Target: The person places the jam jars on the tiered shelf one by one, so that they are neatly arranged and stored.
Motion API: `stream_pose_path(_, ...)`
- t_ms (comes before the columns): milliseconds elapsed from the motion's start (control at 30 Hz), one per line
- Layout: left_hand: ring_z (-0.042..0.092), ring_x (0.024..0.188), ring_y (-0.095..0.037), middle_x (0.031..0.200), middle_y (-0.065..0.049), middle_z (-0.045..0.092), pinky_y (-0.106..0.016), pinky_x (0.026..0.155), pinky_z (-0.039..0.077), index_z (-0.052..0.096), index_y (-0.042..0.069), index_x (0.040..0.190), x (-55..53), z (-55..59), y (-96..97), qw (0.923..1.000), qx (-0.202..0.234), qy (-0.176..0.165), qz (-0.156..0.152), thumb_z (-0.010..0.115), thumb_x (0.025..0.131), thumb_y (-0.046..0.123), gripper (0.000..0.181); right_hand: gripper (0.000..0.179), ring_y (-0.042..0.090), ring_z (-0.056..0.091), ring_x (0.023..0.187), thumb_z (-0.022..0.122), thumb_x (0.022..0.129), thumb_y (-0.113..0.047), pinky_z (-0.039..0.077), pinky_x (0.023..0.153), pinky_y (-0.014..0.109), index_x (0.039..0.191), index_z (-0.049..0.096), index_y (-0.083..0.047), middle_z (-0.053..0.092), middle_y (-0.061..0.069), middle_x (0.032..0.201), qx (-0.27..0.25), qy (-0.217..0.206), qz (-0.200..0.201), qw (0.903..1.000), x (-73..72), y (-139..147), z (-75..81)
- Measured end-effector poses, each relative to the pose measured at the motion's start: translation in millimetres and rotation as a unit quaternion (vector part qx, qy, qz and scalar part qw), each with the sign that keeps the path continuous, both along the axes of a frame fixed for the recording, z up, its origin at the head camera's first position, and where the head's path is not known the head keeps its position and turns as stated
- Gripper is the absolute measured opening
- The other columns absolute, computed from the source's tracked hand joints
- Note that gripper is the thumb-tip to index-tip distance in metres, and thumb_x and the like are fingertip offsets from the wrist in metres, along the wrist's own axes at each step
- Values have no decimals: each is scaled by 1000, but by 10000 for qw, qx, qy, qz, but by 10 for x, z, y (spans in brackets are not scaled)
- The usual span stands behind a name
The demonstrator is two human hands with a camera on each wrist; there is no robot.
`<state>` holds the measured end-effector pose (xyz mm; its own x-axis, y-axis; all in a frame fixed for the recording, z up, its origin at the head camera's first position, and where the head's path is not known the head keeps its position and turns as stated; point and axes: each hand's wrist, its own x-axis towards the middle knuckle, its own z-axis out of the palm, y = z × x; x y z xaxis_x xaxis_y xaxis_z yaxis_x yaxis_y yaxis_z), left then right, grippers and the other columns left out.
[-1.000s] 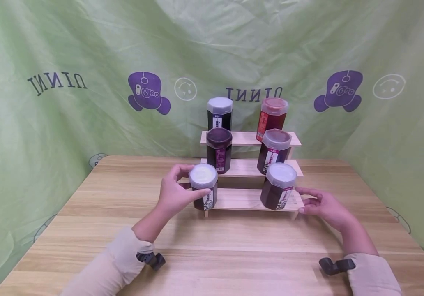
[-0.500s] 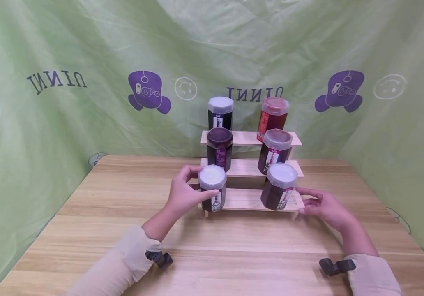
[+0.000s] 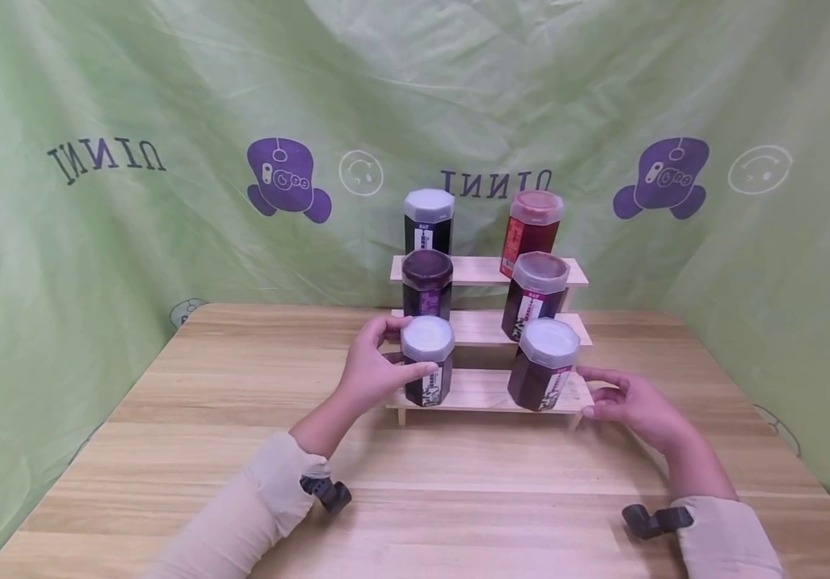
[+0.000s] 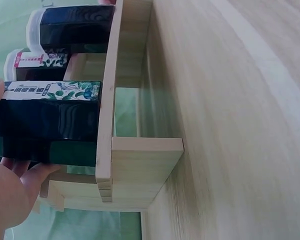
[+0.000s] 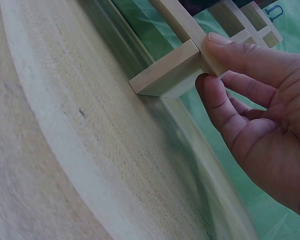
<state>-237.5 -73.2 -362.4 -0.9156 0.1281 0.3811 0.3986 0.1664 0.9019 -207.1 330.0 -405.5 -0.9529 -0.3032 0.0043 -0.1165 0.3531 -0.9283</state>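
My left hand [image 3: 370, 371] grips a dark hexagonal jar [image 3: 429, 366] with a whitish lid, thumb on its front and fingers round its far side. In the left wrist view, the base of this jar [image 4: 50, 122] is right at the bottom board of a three-step wooden display rack [image 3: 483, 392]. At the rack's right end my right hand [image 3: 635, 408] pinches the lowest board; the right wrist view shows thumb above and fingers below the board's corner [image 5: 210, 57]. A matching dark jar [image 3: 544, 366] stands at that step's right.
The middle step bears a purple-lidded jar [image 3: 427, 289] and a dark jar with a pinkish lid [image 3: 536, 293]. On the top step are a white-lidded black jar [image 3: 429, 219] and a red jar [image 3: 533, 229]. A green printed cloth [image 3: 205, 80] hangs behind the wooden table [image 3: 502, 507].
My left hand has carried its jar to the right, from the left end of the bottom step inward, and slightly back. My right hand has stayed on the rack's end.
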Motion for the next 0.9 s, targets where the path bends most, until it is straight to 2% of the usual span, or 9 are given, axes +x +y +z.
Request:
stream_pose_path(233,63,98,-27,123,-7,60,-39,83,57,59,4,116,-41,-7,-10,9999,-30,84,-147,93,61,12,65,72,10,65,96,72,84,-1,55,81,23,143,32,15,58,32,119,-49,-20,13,10000,-3,7,-4)
stream_pose_path(367,63,102,-28,127,-7,60,-39,86,56,59,4,115,-52,-11,-21,9996,70,13,-287,93,62,10,63,72,10,65,95,72,85,0,55,81,23,142,32,15,59,31,118,-74,-18,43,10000,1,2,-7)
stream_pose_path(600,63,103,-28,130,-6,59,-39,88,55,60,4,117,-38,-32,-29,9992,160,-122,-333,92,63,9,64,72,9,65,95,72,84,-1,55,81,23,142,32,15,57,32,120,-62,2,22,10000,15,-8,2)
stream_pose_path(900,57,109,-26,118,-11,59,-34,90,54,58,9,129,-23,-79,-1,9981,469,-298,-262,92,64,8,73,73,11,64,96,73,84,-3,55,82,24,143,33,14,59,30,118,-8,-73,-14,10000,12,-8,14)
